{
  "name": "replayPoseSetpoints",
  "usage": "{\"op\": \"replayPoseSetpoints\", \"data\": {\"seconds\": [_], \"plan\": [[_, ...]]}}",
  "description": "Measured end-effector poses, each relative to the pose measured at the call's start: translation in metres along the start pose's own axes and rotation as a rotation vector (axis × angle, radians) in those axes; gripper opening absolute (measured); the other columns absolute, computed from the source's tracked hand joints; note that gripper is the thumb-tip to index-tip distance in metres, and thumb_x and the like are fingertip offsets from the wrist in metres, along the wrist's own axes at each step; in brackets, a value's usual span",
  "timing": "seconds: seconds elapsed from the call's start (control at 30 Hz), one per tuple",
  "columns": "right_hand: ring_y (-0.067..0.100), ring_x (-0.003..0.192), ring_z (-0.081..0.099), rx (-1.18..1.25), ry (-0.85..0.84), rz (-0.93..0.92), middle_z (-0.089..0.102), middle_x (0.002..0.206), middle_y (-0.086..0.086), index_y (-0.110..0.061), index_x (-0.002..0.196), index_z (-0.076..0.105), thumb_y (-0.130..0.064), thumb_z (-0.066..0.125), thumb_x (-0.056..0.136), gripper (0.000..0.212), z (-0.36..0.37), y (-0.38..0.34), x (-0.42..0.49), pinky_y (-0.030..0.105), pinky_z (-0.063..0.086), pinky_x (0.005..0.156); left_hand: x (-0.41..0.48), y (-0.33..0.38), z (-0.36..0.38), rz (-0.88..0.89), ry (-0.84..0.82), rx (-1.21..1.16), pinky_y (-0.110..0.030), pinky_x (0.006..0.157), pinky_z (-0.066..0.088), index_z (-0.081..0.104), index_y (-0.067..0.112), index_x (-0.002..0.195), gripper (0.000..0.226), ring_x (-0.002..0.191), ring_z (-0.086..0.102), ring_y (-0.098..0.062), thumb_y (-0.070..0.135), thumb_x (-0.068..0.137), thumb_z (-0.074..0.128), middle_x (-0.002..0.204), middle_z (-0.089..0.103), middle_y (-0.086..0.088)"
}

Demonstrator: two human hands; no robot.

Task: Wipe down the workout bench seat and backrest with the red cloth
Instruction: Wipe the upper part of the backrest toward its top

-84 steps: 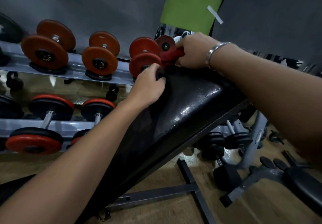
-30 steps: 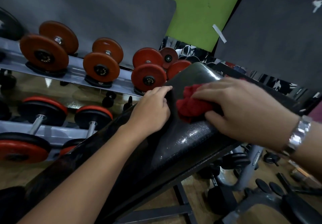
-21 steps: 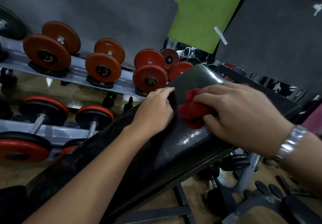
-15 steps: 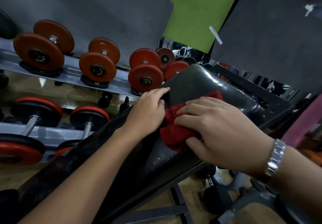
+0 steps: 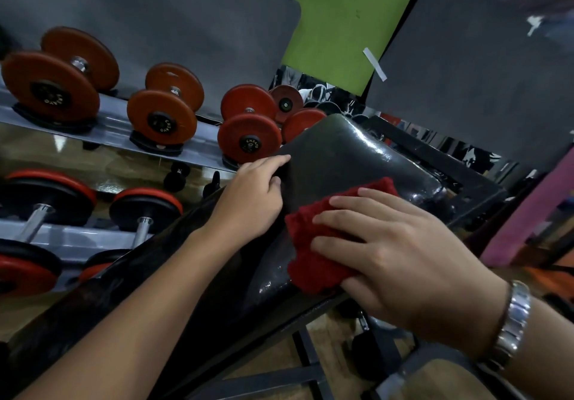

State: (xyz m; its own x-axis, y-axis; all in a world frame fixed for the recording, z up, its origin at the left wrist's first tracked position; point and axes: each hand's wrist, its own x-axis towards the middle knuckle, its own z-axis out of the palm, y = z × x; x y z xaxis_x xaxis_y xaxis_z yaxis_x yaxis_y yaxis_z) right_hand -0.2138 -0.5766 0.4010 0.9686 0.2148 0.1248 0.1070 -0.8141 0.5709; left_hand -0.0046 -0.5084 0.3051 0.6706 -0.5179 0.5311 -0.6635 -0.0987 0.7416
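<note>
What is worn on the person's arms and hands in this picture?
Both forearms are bare, with no sleeves or gloves in view. The left hand wears nothing visible. The right hand has a silver metal link band on its wrist. No rings show.

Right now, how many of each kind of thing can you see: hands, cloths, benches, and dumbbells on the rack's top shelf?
Hands, left hand and right hand: 2
Red cloth: 1
Workout bench: 1
Top-shelf dumbbells: 4
Total: 8
</note>
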Motion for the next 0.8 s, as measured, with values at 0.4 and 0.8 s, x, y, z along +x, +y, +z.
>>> {"op": "replayPoseSetpoints", "data": {"seconds": [0.4,0.8], "plan": [[0.025,0.124,0.058,0.011,0.077,0.147,0.067,0.124,-0.004,-0.028,0.112,0.072,-0.034,0.053,0.075,0.043,-0.005,0.002,-0.009,0.049,0.042,0.107,-0.001,-0.003,0.001,-0.002,-0.008,-0.017,-0.020,0.109,0.025,0.050,0.024,0.147,0.049,0.140,0.040,-0.012,0.009,0.101,0.044,0.149,0.052,0.008],[0.017,0.107,0.064,-0.001,0.012,0.352,0.069,0.113,-0.011,-0.032,0.109,0.070,-0.029,0.047,0.083,0.035,-0.018,0.017,0.034,0.033,0.051,0.086,-0.010,-0.007,-0.014,-0.091,-0.006,-0.181,-0.030,0.112,0.042,0.063,0.028,0.135,0.053,0.134,0.051,-0.010,-0.003,0.094,0.046,0.139,0.061,0.007]]}}
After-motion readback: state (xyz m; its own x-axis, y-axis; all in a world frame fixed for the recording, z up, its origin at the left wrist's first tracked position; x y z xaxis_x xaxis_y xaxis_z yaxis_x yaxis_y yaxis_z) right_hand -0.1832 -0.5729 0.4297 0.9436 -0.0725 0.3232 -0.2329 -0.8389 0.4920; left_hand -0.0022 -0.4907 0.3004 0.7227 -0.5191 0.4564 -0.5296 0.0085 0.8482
